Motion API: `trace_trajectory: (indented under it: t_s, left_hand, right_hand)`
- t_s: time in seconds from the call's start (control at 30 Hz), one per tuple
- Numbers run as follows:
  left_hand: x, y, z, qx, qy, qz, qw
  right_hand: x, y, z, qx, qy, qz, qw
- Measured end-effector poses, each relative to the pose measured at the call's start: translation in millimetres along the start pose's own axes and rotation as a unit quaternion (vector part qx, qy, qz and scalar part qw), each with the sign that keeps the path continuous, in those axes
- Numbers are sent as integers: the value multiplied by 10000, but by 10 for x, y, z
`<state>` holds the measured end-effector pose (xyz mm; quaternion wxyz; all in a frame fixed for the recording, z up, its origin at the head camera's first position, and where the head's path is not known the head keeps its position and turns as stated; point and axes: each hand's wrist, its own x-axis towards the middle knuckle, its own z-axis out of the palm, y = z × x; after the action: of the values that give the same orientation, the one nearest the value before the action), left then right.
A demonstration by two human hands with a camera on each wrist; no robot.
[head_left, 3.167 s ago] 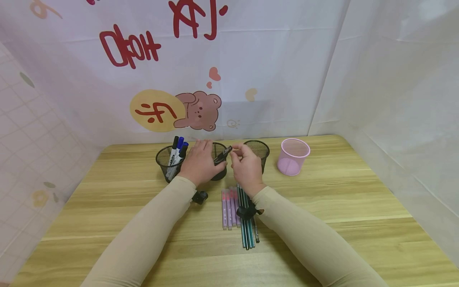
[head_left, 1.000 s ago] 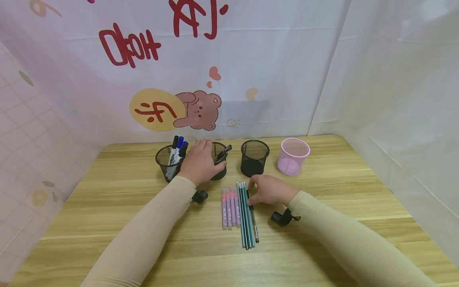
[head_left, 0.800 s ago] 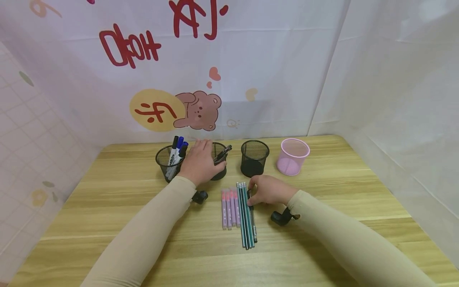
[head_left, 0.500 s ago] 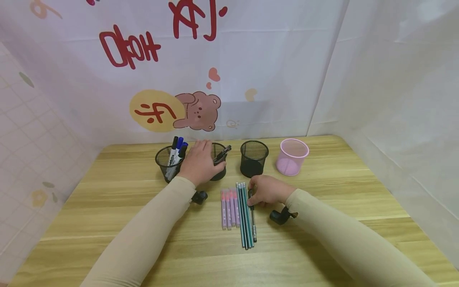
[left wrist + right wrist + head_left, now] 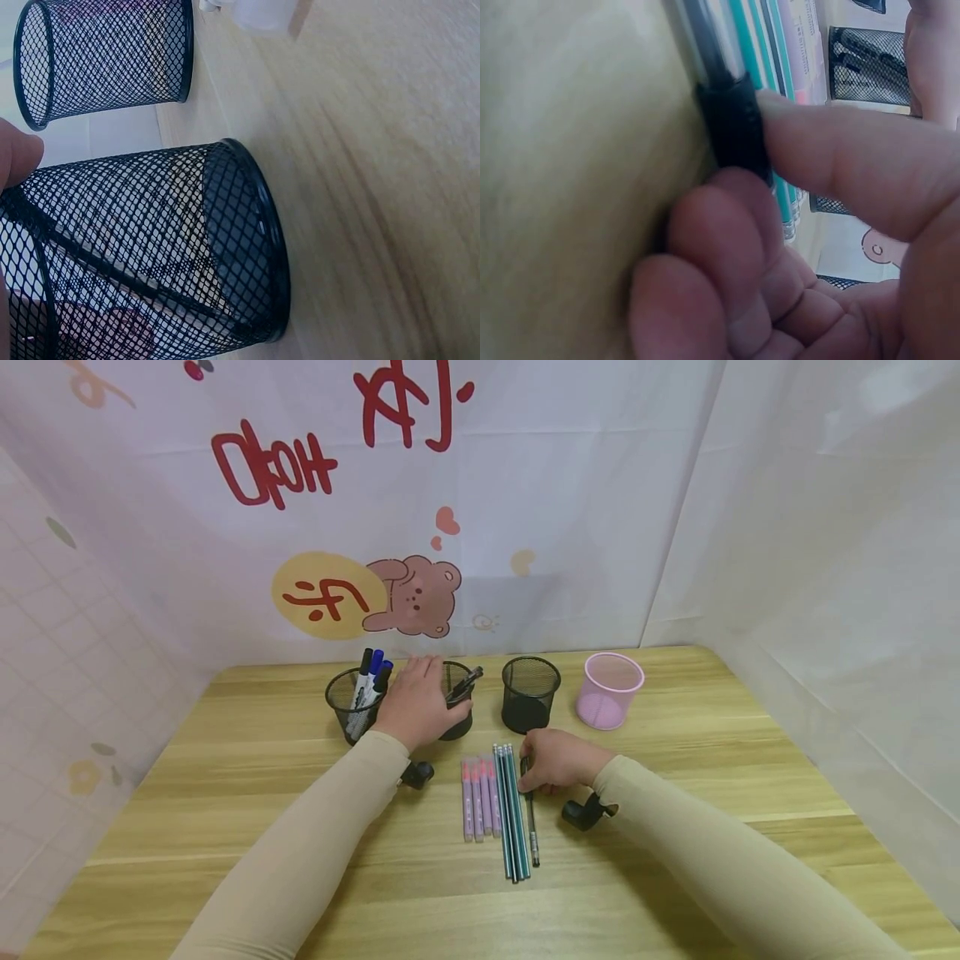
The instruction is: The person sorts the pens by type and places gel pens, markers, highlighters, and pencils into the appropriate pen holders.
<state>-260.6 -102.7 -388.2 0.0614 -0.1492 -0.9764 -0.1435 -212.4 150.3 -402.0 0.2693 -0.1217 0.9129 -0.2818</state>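
Observation:
My left hand (image 5: pixel 416 703) grips a black mesh pen cup (image 5: pixel 458 725), thumb at its rim. Black pens (image 5: pixel 467 682) lean out of that cup; in the left wrist view a dark pen slants inside the mesh (image 5: pixel 150 232). With thumb and fingers, my right hand (image 5: pixel 564 758) pinches a black-gripped clear pen (image 5: pixel 533 831) low over the table. The right wrist view shows the thumb and fingertips around the pen's dark grip (image 5: pixel 735 127). Just left of it lie several green striped pencils (image 5: pixel 513 818), and beside those several lilac markers (image 5: pixel 480 802) with pink tops.
To the left, another black mesh cup (image 5: pixel 337 697) holds several whiteboard markers (image 5: pixel 367 693). A black mesh cup (image 5: pixel 530 700) and a pink mesh cup (image 5: pixel 609 697) stand to the right along the back. A white printed cloth (image 5: pixel 570 510) hangs behind the table.
The right hand has come from the left-held cup down to the pen beside the pencils. The pen now lies slightly apart from the pencils. The left hand has stayed on its cup.

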Motion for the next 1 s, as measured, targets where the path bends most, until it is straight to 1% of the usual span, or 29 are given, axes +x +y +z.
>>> trace_trajectory:
  t_s: [0.13,0.37,1.0]
  left_hand:
    - [2,3,-3,-34,-11,-8,10000]
    - [7,-6,23,4,-42,-47,10000]
    - [2,-1,16,-30,-46,-98,9999]
  right_hand:
    - [8,-2,1,-10,21,62,10000]
    - [25,40,7,85,-15,11,10000]
    - [-42,26,-6,399,-65,-94,9991]
